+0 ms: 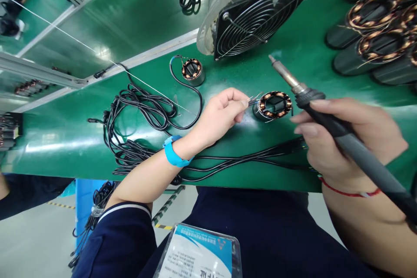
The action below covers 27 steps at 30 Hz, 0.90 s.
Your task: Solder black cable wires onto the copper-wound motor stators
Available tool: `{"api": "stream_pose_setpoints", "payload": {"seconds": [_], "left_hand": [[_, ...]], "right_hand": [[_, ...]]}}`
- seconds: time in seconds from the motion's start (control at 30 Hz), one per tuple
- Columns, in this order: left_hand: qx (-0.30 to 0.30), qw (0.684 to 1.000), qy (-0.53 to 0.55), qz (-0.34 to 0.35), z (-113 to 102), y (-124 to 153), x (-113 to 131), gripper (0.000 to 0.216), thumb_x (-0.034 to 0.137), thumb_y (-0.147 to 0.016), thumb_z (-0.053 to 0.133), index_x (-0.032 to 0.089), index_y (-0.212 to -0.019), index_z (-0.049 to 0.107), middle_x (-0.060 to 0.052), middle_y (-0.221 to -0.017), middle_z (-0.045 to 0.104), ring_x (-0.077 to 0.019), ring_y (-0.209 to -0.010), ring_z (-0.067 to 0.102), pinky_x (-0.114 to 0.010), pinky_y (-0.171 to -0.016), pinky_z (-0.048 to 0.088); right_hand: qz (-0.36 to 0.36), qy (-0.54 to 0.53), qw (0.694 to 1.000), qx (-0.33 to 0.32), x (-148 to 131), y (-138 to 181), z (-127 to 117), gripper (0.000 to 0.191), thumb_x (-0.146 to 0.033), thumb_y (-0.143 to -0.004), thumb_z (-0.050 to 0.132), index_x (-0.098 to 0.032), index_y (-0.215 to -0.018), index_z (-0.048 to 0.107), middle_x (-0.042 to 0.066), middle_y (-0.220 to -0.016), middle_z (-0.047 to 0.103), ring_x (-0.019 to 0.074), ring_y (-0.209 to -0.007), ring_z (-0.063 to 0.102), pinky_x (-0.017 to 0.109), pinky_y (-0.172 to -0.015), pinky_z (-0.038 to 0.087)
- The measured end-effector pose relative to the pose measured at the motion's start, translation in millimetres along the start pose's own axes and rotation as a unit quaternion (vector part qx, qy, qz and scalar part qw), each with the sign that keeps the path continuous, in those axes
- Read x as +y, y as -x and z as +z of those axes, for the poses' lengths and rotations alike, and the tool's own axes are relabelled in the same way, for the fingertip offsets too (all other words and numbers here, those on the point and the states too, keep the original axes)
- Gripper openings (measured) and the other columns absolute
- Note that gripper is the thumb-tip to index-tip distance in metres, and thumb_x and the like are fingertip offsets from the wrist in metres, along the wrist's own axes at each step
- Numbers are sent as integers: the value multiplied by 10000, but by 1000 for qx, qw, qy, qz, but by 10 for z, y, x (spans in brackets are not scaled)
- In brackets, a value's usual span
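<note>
Copper-wound stator (274, 107), in the head view, sits on the green bench (81, 150) just to the right of the left hand's fingertips. That left hand (226, 106) is clenched in a pinch, thumb against forefinger, grasping thin leads (252, 100) right beside the stator's rim; exactly which strands it has caught is too small to tell. The right hand (366, 124) is closed around a soldering iron (361, 158), whose metal tip (273, 61) points up and away to the left, apart from the stator and beyond it. Farther out from the left hand's pinch, to its upper left, stands a second stator (194, 78) with a black cable curving from it. Coiled black cables (140, 108) lie left of the left hand, and more cable runs beneath its forearm toward the right hand. Ahead of both hands is a fan (260, 21) behind a wire grille; beyond the right hand stands a cluster of larger wound stators (384, 47). A blue band (174, 152) circles the left wrist, a red cord (345, 192) the right
</note>
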<state>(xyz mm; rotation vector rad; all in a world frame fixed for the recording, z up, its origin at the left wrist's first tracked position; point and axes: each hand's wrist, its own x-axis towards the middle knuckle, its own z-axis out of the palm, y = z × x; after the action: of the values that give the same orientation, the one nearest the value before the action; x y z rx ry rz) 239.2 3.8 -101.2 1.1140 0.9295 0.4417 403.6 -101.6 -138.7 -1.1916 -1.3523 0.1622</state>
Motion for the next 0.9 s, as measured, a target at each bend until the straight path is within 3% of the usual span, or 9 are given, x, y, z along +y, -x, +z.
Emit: {"api": "stream_pose_setpoints", "payload": {"seconds": [0.13,0.23,0.33,0.47,0.67,0.9], "left_hand": [[-13,999,1,37,-14,25,-23,100,98,-816,462,185,-766,452,76,-508,515,-42,-454,402,-169,-494,314],[-24,998,-6,55,-24,45,-37,96,113,-807,462,188,-754,434,74,-525,531,-41,-474,428,-166,-511,333],[-36,997,-4,66,-32,70,-31,75,142,-801,483,188,-756,444,72,-538,554,-37,-464,420,-173,-513,345],[-45,997,-4,64,-38,90,-16,95,115,-742,520,185,-756,457,75,-551,567,-36,-477,443,-180,-535,363],[-45,995,-2,93,-42,95,-58,120,78,-701,479,181,-761,467,62,-570,574,-56,-545,520,-193,-554,383],[-37,992,-4,123,-59,124,-102,161,92,-767,512,192,-880,454,86,-575,546,-56,-547,513,-176,-544,367]], "right_hand": [[75,-8,997,-15,-87,-30,62,524,-189,-880,662,-312,-1379,557,46,-1212,701,197,-927,739,308,-659,620],[121,59,988,-79,-207,-130,94,455,-224,-911,627,-320,-1351,568,9,-1130,727,186,-941,731,345,-795,630],[124,100,979,-125,-290,-232,146,440,-251,-877,658,-308,-1306,579,-2,-1065,728,180,-941,714,370,-883,606],[138,89,979,-119,-301,-280,238,455,-222,-852,659,-328,-1284,561,-28,-930,702,158,-863,689,345,-835,597],[187,42,979,-73,-265,-286,315,404,-194,-813,671,-310,-1193,598,-47,-785,668,144,-718,657,267,-572,529],[182,44,979,-80,-273,-274,356,428,-143,-775,680,-274,-1176,608,-47,-788,661,115,-687,648,246,-570,536]]}}
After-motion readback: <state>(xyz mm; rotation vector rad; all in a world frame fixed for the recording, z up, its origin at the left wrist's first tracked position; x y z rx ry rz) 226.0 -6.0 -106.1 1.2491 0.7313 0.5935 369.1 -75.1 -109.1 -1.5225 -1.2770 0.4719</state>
